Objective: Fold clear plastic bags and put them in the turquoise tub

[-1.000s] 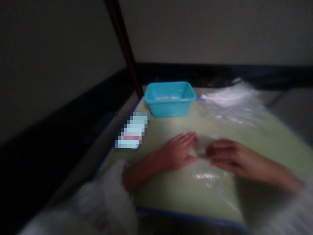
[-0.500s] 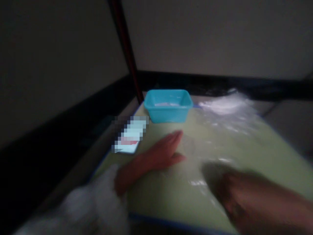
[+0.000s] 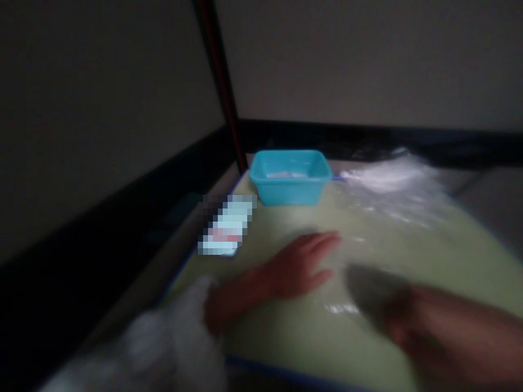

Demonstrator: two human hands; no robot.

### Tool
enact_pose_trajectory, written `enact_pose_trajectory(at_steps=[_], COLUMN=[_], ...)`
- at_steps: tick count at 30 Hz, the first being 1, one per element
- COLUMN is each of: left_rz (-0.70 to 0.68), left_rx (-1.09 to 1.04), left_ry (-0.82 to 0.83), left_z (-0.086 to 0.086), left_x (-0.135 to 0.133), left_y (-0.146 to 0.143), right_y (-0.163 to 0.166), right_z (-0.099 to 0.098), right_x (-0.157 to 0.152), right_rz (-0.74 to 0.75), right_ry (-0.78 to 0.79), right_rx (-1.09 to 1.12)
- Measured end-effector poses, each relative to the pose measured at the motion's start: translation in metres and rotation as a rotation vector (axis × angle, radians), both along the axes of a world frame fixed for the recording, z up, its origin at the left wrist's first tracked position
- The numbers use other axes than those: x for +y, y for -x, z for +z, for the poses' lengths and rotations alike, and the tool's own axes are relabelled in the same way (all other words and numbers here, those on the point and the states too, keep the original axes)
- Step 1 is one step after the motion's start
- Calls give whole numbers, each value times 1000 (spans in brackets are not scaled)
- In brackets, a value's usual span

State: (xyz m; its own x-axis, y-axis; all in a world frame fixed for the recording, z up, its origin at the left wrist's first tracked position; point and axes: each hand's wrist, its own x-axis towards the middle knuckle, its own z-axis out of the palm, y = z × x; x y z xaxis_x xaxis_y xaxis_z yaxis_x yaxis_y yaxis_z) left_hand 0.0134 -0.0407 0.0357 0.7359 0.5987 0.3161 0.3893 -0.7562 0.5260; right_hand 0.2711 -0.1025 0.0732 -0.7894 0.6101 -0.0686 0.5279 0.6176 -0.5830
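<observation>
A sheet of clear plastic (image 3: pixel 341 308), perhaps a bag, lies flat on the yellow-green tabletop (image 3: pixel 281 340); its outline is hard to make out. At its left side is my left hand (image 3: pixel 300 267), palm down, fingers stretched forward and thumb apart, holding nothing visible. Over the right part of the tabletop my right hand (image 3: pixel 402 318) is smeared by motion, with a dark shadow beside it. Its fingers are hidden, so I cannot tell whether they hold anything.
A turquoise plastic basket (image 3: pixel 291 190) stands at the far edge with something pale inside. Right of it lies a heap of clear plastic bags (image 3: pixel 392 179). A lit, pixelated phone (image 3: pixel 231 226) rests at the left edge. Walls and a dark red pole (image 3: pixel 229 103) rise behind.
My left hand has slid right and slightly nearer me over the plastic, fingers still extended. My right hand appears a little farther right. The whole view has shifted slightly.
</observation>
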Motion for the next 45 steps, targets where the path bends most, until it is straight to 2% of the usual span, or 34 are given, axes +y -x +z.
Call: enact_pose_trajectory(at_steps=[7, 13, 18, 23, 30, 39, 45], left_rz=[-154, -130, -97, -96, -120, -145, -208], left_rx=[-225, -296, -264, -228, -235, -214, -202], left_ry=[412, 575, 580, 567, 557, 568, 532], left_z=[-7, -16, -17, -15, -16, -14, -13], left_x=[-20, -21, -22, -20, -20, -21, -19], left_y=[-16, -19, -20, -20, -20, -20, -18], right_y=[-10, -10, -9, -8, -11, -2, -3], right_z=[2, -11, -22, -23, -38, -34, -37], right_x=[34, 52, 59, 62, 66, 64, 65], right_rz=[-147, -257, -336, -292, -361, -397, -379], right_ry=[220, 417, 499, 529, 436, 294, 273], right_rx=[95, 241, 335, 306, 339, 297, 273])
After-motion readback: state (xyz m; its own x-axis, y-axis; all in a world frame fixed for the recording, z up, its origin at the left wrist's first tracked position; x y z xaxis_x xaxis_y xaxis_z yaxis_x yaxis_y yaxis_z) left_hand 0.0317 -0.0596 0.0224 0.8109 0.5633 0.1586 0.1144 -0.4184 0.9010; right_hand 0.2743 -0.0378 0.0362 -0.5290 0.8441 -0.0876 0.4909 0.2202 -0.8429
